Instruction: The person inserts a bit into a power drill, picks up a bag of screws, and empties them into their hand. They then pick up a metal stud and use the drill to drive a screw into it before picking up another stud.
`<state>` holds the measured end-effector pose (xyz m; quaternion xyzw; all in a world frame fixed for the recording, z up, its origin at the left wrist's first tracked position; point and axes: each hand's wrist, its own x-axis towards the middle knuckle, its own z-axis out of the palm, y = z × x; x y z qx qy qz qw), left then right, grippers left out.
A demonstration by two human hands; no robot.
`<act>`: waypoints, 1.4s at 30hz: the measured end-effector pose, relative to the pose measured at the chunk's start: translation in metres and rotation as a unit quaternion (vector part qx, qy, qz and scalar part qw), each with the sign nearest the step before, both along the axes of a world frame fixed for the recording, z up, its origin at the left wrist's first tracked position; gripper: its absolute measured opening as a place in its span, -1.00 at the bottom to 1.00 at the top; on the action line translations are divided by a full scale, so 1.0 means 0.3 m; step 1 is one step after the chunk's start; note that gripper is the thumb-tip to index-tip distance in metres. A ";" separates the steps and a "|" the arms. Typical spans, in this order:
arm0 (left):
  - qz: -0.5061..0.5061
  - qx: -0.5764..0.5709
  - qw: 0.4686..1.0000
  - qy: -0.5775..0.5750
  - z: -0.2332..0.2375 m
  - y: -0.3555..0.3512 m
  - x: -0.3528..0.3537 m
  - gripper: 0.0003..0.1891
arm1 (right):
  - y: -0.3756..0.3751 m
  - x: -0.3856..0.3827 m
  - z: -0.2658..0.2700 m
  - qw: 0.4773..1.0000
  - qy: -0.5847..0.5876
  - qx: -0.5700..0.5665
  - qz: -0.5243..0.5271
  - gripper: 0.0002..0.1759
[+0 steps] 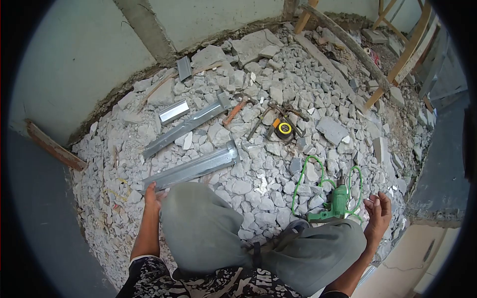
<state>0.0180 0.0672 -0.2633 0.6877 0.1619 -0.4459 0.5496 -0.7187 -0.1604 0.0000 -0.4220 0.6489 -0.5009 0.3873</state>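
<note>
My left hand (152, 195) is at the near end of a galvanized metal channel (194, 166), its fingers on that end; my knee hides part of the hand. The channel lies slanting over the rubble, with a flared far end. My right hand (378, 211) is raised beside my right knee, fingers loosely bent and apart, with nothing visible in it. Nearest to it is a green power drill (338, 201) with a green cord (297, 186), lying on the stones. A second metal channel (186, 126) rests beyond the first.
Short metal pieces (174, 112) lie farther back. An orange-handled hammer (234, 113), a black and yellow tape measure (284, 129) and other hand tools sit mid-rubble. Broken concrete (258, 198) covers the uneven ground. Wooden props (397, 69) stand at the right, a wall (84, 54) at the left.
</note>
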 end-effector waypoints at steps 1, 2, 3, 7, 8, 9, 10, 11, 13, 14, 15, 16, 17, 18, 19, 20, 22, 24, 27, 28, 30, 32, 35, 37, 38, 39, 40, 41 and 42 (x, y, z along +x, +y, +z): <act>-0.091 0.042 0.990 -0.100 0.031 -0.017 -0.034 -0.21 | -0.007 0.069 0.088 0.999 0.014 -0.024 0.034 -0.52; -0.163 0.073 0.965 -0.192 0.065 -0.047 -0.080 -0.21 | -0.008 0.130 0.162 0.996 0.028 -0.048 0.067 -0.52; -0.223 0.115 0.925 -0.284 0.100 -0.077 -0.127 -0.20 | -0.006 0.178 0.216 0.993 0.019 -0.067 0.097 -0.46; -0.386 0.094 0.692 -0.603 0.127 -0.225 -0.250 -0.06 | 0.033 0.317 0.323 0.947 0.129 -0.074 0.286 -0.37; -0.414 0.061 0.656 -0.629 0.115 -0.257 -0.255 -0.05 | 0.019 0.320 0.329 0.908 0.210 -0.054 0.359 -0.35; -0.441 0.029 0.616 -0.652 0.096 -0.285 -0.254 -0.05 | 0.017 0.322 0.331 0.899 0.227 -0.010 0.375 -0.33; -0.466 -0.004 0.573 -0.674 0.077 -0.312 -0.252 -0.04 | 0.018 0.323 0.331 0.888 0.244 0.033 0.388 -0.31; -0.502 0.044 0.566 -0.652 0.058 -0.344 -0.254 -0.06 | 0.019 0.325 0.331 0.894 0.233 0.027 0.381 -0.30; -0.568 0.138 0.548 -0.599 0.033 -0.403 -0.266 -0.09 | 0.022 0.328 0.335 0.905 0.213 0.015 0.367 -0.29; -0.582 0.148 0.544 -0.586 0.025 -0.416 -0.269 -0.13 | 0.024 0.321 0.337 0.907 0.210 0.018 0.365 -0.28; -0.597 0.158 0.540 -0.571 0.026 -0.423 -0.273 -0.17 | 0.028 0.314 0.337 0.908 0.207 0.022 0.364 -0.28; -0.612 0.169 0.536 -0.556 0.029 -0.428 -0.275 -0.22 | 0.033 0.314 0.339 0.909 0.204 0.026 0.363 -0.27; -0.614 0.179 0.530 -0.558 0.029 -0.436 -0.273 -0.26 | 0.042 0.319 0.346 0.915 0.192 0.033 0.354 -0.27; -0.616 0.188 0.523 -0.558 0.031 -0.447 -0.270 -0.30 | 0.044 0.321 0.348 0.917 0.185 0.036 0.351 -0.27; -0.618 0.198 0.516 -0.559 0.033 -0.453 -0.270 -0.33 | 0.045 0.320 0.350 0.920 0.178 0.039 0.347 -0.27; -0.620 0.199 0.509 -0.562 0.033 -0.453 -0.274 -0.37 | 0.048 0.319 0.350 0.922 0.171 0.043 0.344 -0.28; -0.622 0.203 0.497 -0.571 0.049 -0.454 -0.284 -0.44 | 0.050 0.316 0.345 0.923 0.172 0.050 0.340 -0.28; -0.611 0.204 0.501 -0.577 0.039 -0.449 -0.280 -0.46 | 0.047 0.316 0.335 0.922 0.171 0.053 0.342 -0.29; -0.598 0.197 0.510 -0.587 0.027 -0.438 -0.279 -0.48 | 0.042 0.321 0.325 0.920 0.172 0.051 0.349 -0.30; -0.593 0.193 0.513 -0.590 0.028 -0.434 -0.278 -0.48 | 0.040 0.324 0.326 0.919 0.174 0.049 0.351 -0.31; -0.583 0.180 0.522 -0.595 0.026 -0.422 -0.276 -0.50 | 0.039 0.334 0.326 0.918 0.172 0.048 0.353 -0.31; -0.577 0.172 0.528 -0.599 0.018 -0.416 -0.269 -0.52 | 0.040 0.341 0.326 0.920 0.166 0.051 0.350 -0.32; -0.573 0.168 0.534 -0.599 0.004 -0.412 -0.269 -0.54 | 0.034 0.346 0.332 0.914 0.177 0.049 0.361 -0.32; -0.574 0.169 0.532 -0.599 0.012 -0.409 -0.271 -0.55 | 0.036 0.355 0.331 0.917 0.176 0.041 0.357 -0.32; -0.580 0.170 0.532 -0.592 0.019 -0.406 -0.270 -0.54 | 0.037 0.358 0.331 0.918 0.176 0.037 0.353 -0.32; -0.587 0.170 0.532 -0.586 0.041 -0.406 -0.276 -0.54 | 0.035 0.357 0.331 0.917 0.179 0.038 0.355 -0.32; -0.593 0.170 0.531 -0.581 0.052 -0.411 -0.279 -0.54 | 0.032 0.356 0.330 0.916 0.182 0.038 0.357 -0.32; -0.591 0.172 0.531 -0.582 0.034 -0.413 -0.271 -0.54 | 0.030 0.355 0.328 0.914 0.184 0.038 0.358 -0.32; -0.589 0.175 0.531 -0.583 0.021 -0.414 -0.265 -0.54 | 0.031 0.357 0.329 0.915 0.185 0.038 0.356 -0.32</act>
